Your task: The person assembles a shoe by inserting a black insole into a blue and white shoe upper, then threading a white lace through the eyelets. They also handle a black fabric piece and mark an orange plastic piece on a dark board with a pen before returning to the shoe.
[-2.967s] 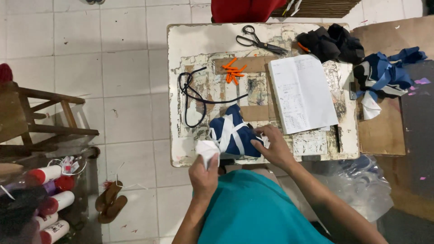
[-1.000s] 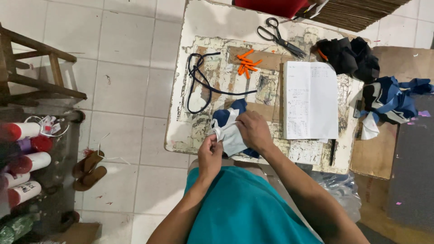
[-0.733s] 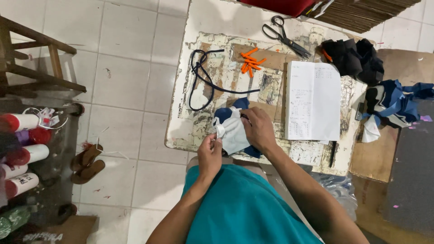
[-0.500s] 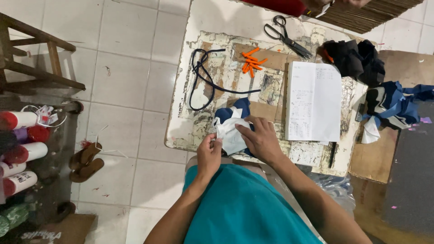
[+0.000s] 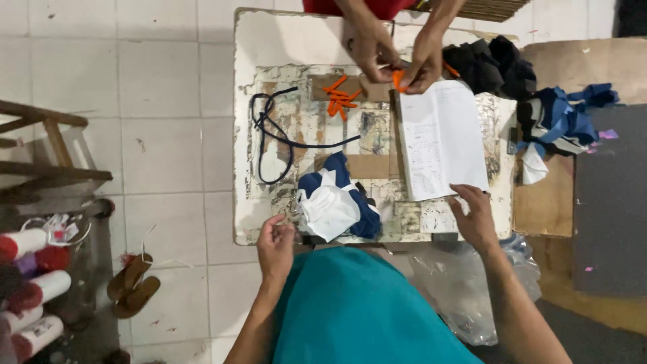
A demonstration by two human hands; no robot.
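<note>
Head view shows my left hand point(image 5: 275, 246) loosely curled and empty beside the blue-white cloth point(image 5: 335, 205), my right hand point(image 5: 474, 217) open on the desk point(image 5: 269, 40) edge, both having released the cloth.

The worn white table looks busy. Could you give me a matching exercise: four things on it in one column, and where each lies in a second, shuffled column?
Things:
1. Open white notebook
2. Bundle of blue and white cloth
3. Dark blue cord in a loop
4. Small orange pieces

Places:
A. Far side of the table, by another person's hands
B. Left part of the table
C. Near edge, right of the person's left hand
D. Right part, its near corner by the person's right hand

Pairs: 1-D, 2-C, 3-B, 4-A
</note>
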